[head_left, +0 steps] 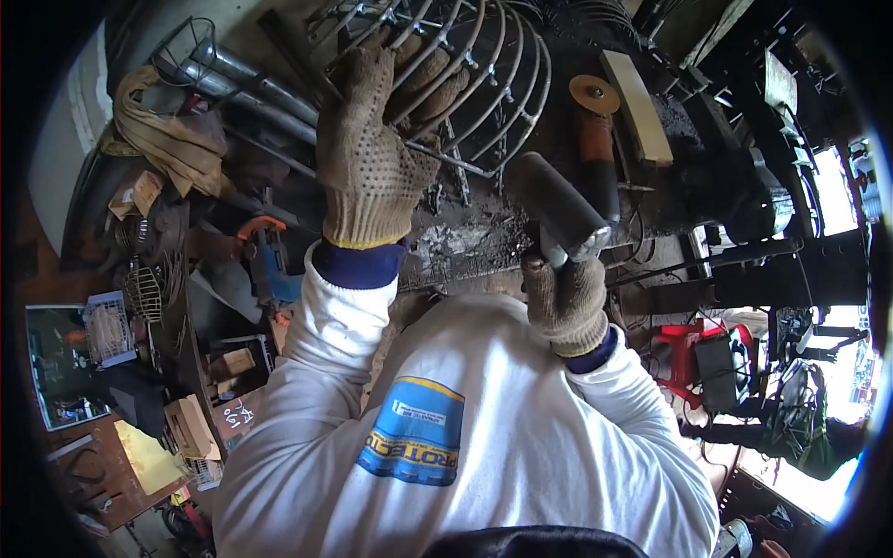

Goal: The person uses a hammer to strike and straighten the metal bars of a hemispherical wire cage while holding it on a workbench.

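Note:
My left hand (372,153), in a knitted brown work glove with dark grip dots, is wrapped around the rods of a rounded cage of welded metal rods (507,94). The cage rests over the grimy workbench (456,244), and its top runs out of view. In my gloved right hand (569,312), closed round a short handle, is a hammer with a thick cylindrical steel head (561,206). That head is tilted, just right of the cage's near edge and apart from it. Most of the handle is hidden by the glove.
An orange and black angle grinder (596,149) lies right of the hammer, beside a pale rectangular bar (637,107). Metal tubes (265,93) and a tan cloth (172,130) are at left. A red plastic stool (684,358) stands at right. Cluttered shelving is lower left.

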Demonstrator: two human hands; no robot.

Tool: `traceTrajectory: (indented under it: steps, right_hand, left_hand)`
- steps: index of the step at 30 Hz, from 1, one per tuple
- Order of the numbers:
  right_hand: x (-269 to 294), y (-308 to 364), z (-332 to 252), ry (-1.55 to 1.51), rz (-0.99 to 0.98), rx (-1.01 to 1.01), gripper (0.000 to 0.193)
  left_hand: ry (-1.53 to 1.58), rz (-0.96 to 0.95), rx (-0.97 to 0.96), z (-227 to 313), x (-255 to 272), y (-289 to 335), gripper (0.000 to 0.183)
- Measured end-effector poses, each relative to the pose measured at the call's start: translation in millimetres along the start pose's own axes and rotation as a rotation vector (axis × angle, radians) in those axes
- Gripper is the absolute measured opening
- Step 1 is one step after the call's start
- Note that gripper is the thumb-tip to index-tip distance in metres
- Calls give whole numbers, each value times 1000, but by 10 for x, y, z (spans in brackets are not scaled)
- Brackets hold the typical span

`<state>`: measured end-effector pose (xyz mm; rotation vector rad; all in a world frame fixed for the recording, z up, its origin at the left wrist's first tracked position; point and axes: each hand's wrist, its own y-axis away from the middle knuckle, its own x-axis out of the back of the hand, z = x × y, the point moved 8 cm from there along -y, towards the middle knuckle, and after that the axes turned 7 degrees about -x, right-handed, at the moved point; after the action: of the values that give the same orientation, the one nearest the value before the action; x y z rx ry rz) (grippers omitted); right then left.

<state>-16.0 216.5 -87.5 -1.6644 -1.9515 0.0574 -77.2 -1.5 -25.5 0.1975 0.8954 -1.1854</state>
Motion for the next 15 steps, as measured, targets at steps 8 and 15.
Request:
traceTrajectory:
  steps: [8,15]
  right_hand:
    - [-42,-115,-45,177,45,3,32]
    - [354,4,-504,-465,-151,542,26]
  left_hand:
    - [1,31,54,-92,51,57,36]
    - [-25,88,81,-111,-8,25,33]
